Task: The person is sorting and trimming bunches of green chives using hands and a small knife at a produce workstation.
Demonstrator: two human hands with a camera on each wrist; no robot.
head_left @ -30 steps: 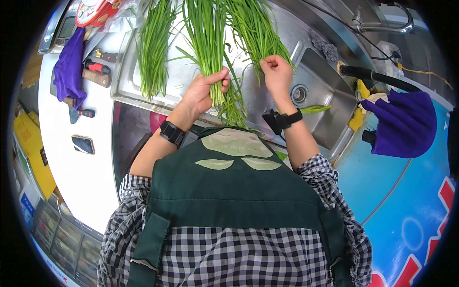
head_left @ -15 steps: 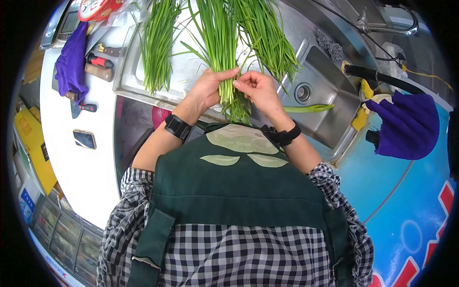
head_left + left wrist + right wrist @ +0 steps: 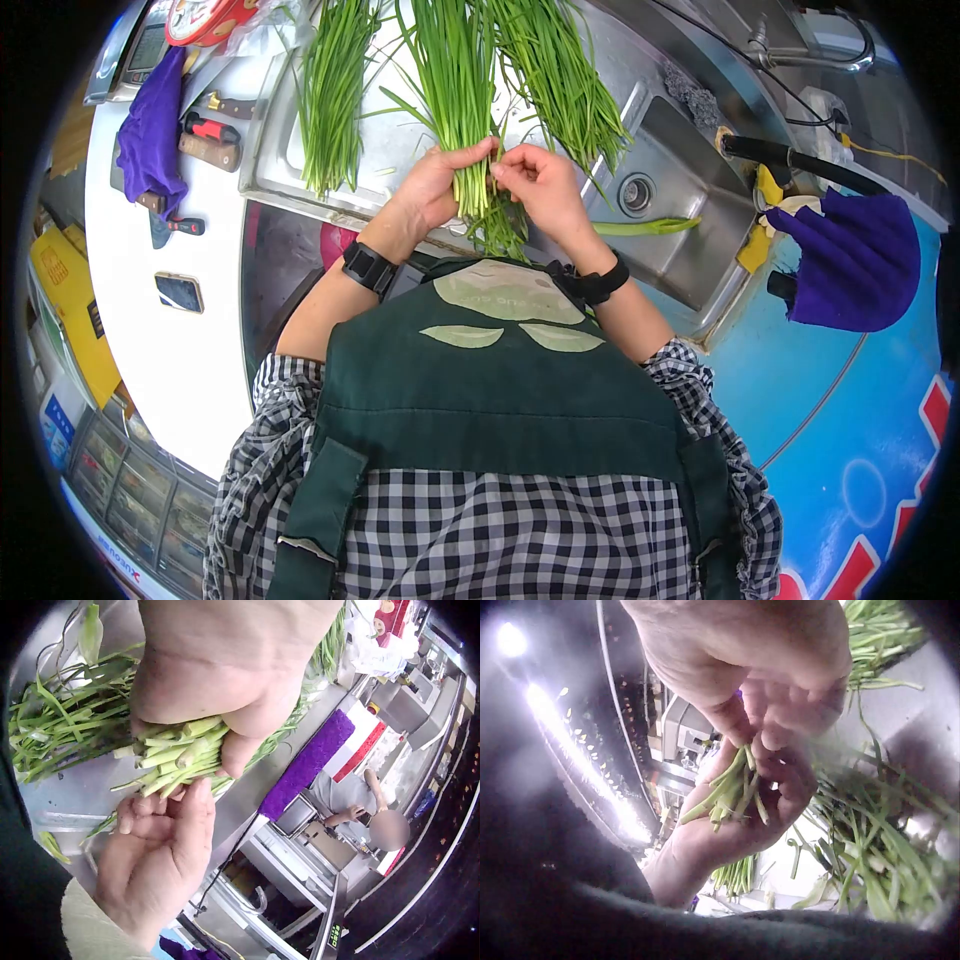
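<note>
My left hand (image 3: 432,190) grips a bunch of garlic chives (image 3: 455,90) low on its stems, thumb across the top. The pale stem ends (image 3: 176,757) stick out from under this hand in the left wrist view. At the bunch's right edge, my right hand (image 3: 548,195) pinches a stalk between thumb and forefinger, its other fingers curled. Loose limp leaves (image 3: 497,232) lie just below the stem ends. Another bunch of chives (image 3: 335,100) lies on the left of the steel drainboard (image 3: 385,150), and a bigger heap (image 3: 565,80) on the right.
Right of the drainboard is a sink basin (image 3: 675,175) holding one broad green leaf (image 3: 650,227). Purple cloths (image 3: 850,260) hang at the right. Knives (image 3: 208,152) and a phone (image 3: 178,292) lie on the white counter at left. Another person (image 3: 349,799) shows in the background.
My right hand has come left from beside the right heap to the held bunch's stems and now pinches there. The left hand keeps its grip, shifted slightly in view.
</note>
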